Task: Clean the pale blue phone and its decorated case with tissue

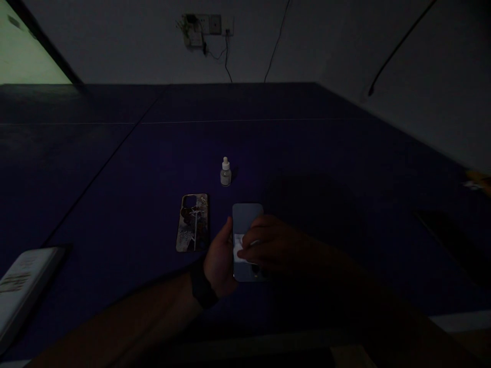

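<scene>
My left hand grips a phone along its left edge, thumb up beside it. The phone lies face up with a pale, reflective surface. Pinched in my right hand is a small white cloth or tissue, pressed on the middle of the phone. My right fingers cover part of it. Left of the phone, a patterned phone case with a camera cutout lies on the dark blue table. Behind them stands a small dropper bottle with a white cap.
The dark blue table reaches back to a wall with sockets and hanging cables. At the left edge lies a thick white box or book. A dark flat object lies on the right, with something yellow beyond it. The room is dim.
</scene>
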The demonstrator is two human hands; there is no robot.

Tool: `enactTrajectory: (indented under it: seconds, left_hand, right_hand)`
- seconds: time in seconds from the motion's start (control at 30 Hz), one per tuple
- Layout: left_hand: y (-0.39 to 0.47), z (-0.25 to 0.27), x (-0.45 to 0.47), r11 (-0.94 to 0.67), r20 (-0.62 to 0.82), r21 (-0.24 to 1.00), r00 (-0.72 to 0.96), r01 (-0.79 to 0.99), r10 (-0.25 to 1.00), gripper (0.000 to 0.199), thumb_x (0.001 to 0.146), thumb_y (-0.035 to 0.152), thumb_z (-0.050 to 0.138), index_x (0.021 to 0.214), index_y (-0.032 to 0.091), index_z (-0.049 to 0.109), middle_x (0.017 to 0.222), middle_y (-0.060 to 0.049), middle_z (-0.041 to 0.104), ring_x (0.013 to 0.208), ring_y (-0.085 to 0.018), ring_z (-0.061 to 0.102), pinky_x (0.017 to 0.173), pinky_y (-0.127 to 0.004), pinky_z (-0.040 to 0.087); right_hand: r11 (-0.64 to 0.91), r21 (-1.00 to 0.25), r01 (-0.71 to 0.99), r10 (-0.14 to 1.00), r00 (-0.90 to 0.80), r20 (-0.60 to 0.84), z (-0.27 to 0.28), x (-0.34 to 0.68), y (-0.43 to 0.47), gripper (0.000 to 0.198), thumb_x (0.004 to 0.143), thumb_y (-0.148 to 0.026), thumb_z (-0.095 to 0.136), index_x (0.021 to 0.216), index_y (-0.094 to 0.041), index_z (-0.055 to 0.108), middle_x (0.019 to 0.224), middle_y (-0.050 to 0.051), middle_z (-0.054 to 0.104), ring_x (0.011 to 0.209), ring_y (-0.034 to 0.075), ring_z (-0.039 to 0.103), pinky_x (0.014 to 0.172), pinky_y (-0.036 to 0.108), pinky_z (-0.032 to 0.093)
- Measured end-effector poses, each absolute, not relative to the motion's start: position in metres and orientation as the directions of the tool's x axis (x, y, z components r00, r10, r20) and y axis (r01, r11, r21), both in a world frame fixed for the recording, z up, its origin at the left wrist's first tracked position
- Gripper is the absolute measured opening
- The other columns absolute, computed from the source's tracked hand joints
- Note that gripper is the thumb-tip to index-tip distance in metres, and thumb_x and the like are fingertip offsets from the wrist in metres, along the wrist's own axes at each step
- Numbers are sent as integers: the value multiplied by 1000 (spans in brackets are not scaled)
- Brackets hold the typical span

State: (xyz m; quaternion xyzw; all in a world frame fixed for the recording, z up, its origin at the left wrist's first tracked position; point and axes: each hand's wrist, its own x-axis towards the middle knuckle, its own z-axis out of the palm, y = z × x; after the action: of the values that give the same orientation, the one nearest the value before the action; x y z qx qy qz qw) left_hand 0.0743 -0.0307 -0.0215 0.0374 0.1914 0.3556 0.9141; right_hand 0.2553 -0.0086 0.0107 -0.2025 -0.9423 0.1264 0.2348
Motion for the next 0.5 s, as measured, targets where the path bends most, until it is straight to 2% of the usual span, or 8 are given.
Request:
enactTrajectory:
  seconds: [0.07, 0.17, 0.23, 0.3, 0.4, 0.5]
  left_hand:
    - [-30, -21, 74, 751, -297, 203, 692, -628, 658, 48, 99, 57, 43, 97, 15, 65, 65, 0, 54, 56, -13, 54, 68, -30, 48]
    - [-31, -18, 73, 777, -294, 264, 719, -572, 629, 56, 98, 62, 38, 115, 15, 64, 89, -9, 68, 77, -23, 67, 81, -41, 51]
    - [-31, -16, 72, 775, -308, 296, 712, -558, 631, 58, 98, 63, 38, 123, 16, 61, 100, -13, 70, 86, -27, 70, 86, -46, 50]
    - [-32, -15, 73, 757, -317, 308, 688, -576, 653, 56, 99, 61, 38, 125, 17, 61, 103, -13, 70, 90, -28, 70, 88, -46, 50]
    - [-32, -17, 75, 733, -320, 295, 659, -613, 681, 49, 100, 56, 42, 122, 18, 63, 99, -10, 70, 88, -24, 68, 87, -41, 50]
    - [-31, -18, 76, 719, -340, 214, 640, -661, 689, 39, 99, 51, 48, 100, 17, 66, 79, -4, 64, 70, -16, 62, 75, -30, 49]
  right_hand:
    - [864, -325, 383, 492, -777, 393, 13, 257, -9, 19, 102, -25, 54, 108, -20, 72, 105, 5, 73, 99, 19, 60, 93, 37, 47]
    - [749, -301, 591, 655, -592, 468, 14, 265, -3, 22, 102, -24, 52, 114, -20, 70, 110, 10, 71, 103, 24, 63, 93, 44, 50]
    - [691, -331, 643, 708, -510, 489, 13, 267, 1, 26, 100, -25, 53, 122, -20, 67, 116, 12, 69, 108, 26, 63, 94, 46, 52]
    - [680, -329, 655, 711, -481, 513, 10, 262, 3, 31, 100, -26, 52, 128, -19, 64, 122, 14, 66, 114, 27, 61, 97, 48, 52]
    - [670, -242, 702, 688, -466, 556, 6, 250, 0, 30, 102, -22, 48, 127, -17, 65, 126, 15, 65, 116, 27, 60, 99, 47, 50]
    - [801, -182, 571, 577, -652, 493, 7, 243, -4, 28, 103, -19, 48, 123, -16, 67, 125, 11, 68, 112, 23, 61, 98, 40, 50]
